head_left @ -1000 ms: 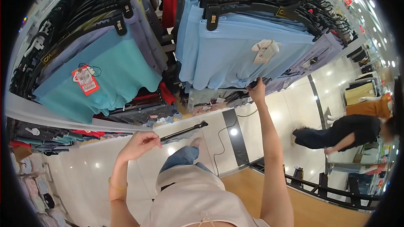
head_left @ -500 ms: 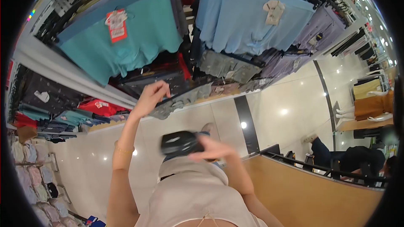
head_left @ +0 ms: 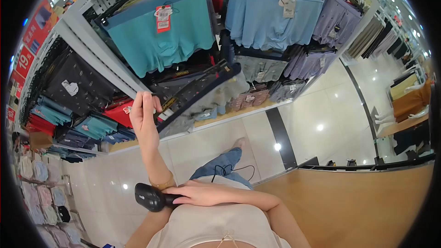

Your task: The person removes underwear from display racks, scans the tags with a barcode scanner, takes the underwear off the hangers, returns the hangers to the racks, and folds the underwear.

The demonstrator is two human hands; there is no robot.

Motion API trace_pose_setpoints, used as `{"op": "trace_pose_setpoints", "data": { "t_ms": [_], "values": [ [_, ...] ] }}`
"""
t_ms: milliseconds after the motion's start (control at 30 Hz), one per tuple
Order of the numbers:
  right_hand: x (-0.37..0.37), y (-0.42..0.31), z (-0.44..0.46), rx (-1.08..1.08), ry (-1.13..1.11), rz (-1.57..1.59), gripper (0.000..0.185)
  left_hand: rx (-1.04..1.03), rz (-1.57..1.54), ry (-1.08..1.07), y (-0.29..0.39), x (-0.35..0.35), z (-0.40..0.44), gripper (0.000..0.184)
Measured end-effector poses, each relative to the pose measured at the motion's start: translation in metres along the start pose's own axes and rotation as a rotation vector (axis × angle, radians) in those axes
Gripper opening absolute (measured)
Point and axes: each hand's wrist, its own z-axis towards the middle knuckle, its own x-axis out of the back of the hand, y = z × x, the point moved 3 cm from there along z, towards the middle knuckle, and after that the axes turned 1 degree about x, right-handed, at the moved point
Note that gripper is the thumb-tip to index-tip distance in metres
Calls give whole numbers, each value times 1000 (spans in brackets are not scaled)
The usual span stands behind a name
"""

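Note:
My right hand (head_left: 197, 193) is wrapped round the handle of a black handheld barcode scanner (head_left: 150, 197), held across my waist beside my left forearm. A thin black cable (head_left: 234, 170) loops over my jeans. Further forward, my left hand (head_left: 146, 110) is closed at the near end of a dark pair of boxer shorts (head_left: 195, 94) on a hanger, tilted out from the rack. A white label shows close to those fingers. Above hang teal boxer shorts (head_left: 161, 41) with a red and white price tag (head_left: 163, 18), and light blue boxer shorts (head_left: 275, 16) to their right.
A white rack post (head_left: 98, 48) stands left of the teal shorts, with dark patterned shorts (head_left: 76, 80) beyond it. Purple shorts (head_left: 337, 20) hang at the right. A wooden counter (head_left: 358, 197) is at my right. Packaged goods (head_left: 39, 170) hang at the lower left.
The scanner has moved left and down to my left forearm. My left hand has moved left, and the dark shorts now jut out tilted from the rack. The view has shifted.

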Motion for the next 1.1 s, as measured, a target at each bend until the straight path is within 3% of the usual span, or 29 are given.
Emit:
{"op": "trace_pose_setpoints", "data": {
  "t_ms": [67,133,200,233,300,433,467,567,600,700,767,867,1000,1100],
  "values": [
    [11,-19,-26,32,67,-236,26,25,-8,-3,21,5,-17,23],
    [40,-46,-61,67,308,-29,17,71,3,-18,34,7,-30,24],
    [64,-58,-95,115,1183,-117,16,140,2,-51,41,8,-41,25],
    [83,-68,-96,177,1445,-383,16,153,-11,-65,39,9,-45,25],
    [105,-65,-96,251,1583,-508,16,181,-42,-97,33,11,-50,26],
    [101,-23,-96,243,1302,33,18,265,-59,-171,35,-3,-56,28],
    [95,-20,-96,224,1273,156,19,294,-74,-265,30,1,-57,21],
    [91,-31,-96,285,1365,179,21,-82,595,-264,47,-18,-59,16],
    [91,-32,-96,302,1362,104,21,-73,544,-348,49,-23,-60,26],
    [86,-35,-89,254,1287,112,23,-14,191,-574,63,-47,-71,30],
    [82,-38,-83,198,1193,131,24,20,132,-527,64,-54,-81,31],
    [78,-37,-80,156,1033,69,23,87,61,-363,64,-57,-83,15],
    [78,-45,-80,154,1053,75,23,92,20,-307,61,-59,-83,6],
    [81,-50,-83,152,1092,6,23,80,-3,-341,59,-65,-80,12]
  ]
}}
